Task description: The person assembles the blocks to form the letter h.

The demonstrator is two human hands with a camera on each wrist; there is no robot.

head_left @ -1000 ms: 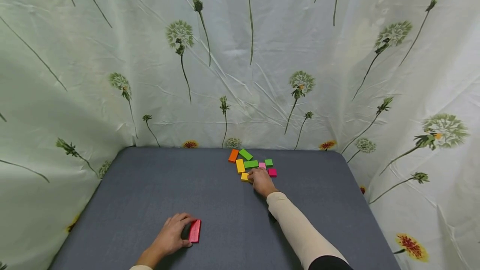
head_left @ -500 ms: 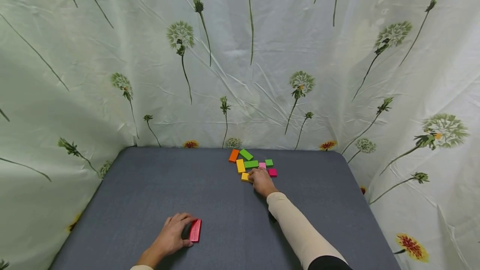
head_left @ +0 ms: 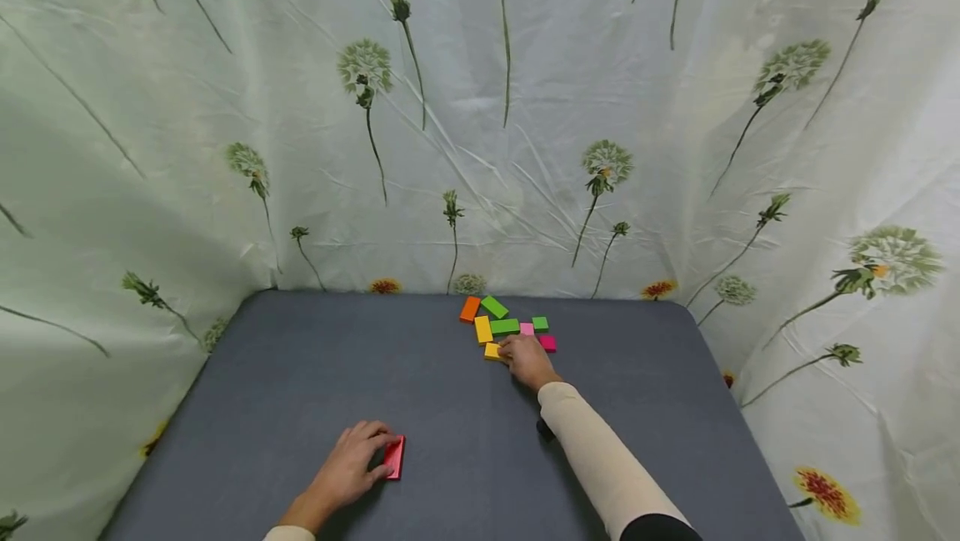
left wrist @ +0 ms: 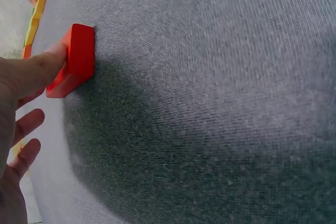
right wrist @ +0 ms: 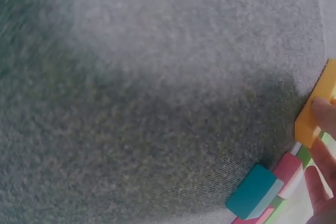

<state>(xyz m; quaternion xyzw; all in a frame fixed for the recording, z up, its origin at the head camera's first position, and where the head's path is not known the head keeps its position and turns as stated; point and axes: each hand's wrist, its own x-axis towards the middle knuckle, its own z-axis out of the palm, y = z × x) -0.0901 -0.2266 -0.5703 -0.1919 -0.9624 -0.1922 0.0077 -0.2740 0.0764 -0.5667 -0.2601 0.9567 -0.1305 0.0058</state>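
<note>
On the grey table my left hand (head_left: 352, 462) holds a red rectangular block (left wrist: 82, 51). The thumb lies against the block in the left wrist view, while the index finger is mostly hidden and the other fingers are spread apart. Farther off, my right hand (head_left: 531, 362) pinches a yellow block (head_left: 492, 352) at the front of a loose cluster. In the right wrist view the thumb presses that block's side, and the frame edge cuts off part of the hand. A teal block (right wrist: 253, 191) lies close by; my hand seems to hide it in the head view.
Around the right hand lie an orange block (head_left: 469, 309), another yellow block (head_left: 483, 330), green blocks (head_left: 505, 327), a pink block (head_left: 527, 328) and a crimson block (head_left: 548, 344). Behind the table (head_left: 337, 358) hangs a flower-printed curtain (head_left: 480, 149).
The left thumb has shifted from the red block's near end onto its side, farther over the block. My right hand stays at the yellow block. The head view has shifted slightly.
</note>
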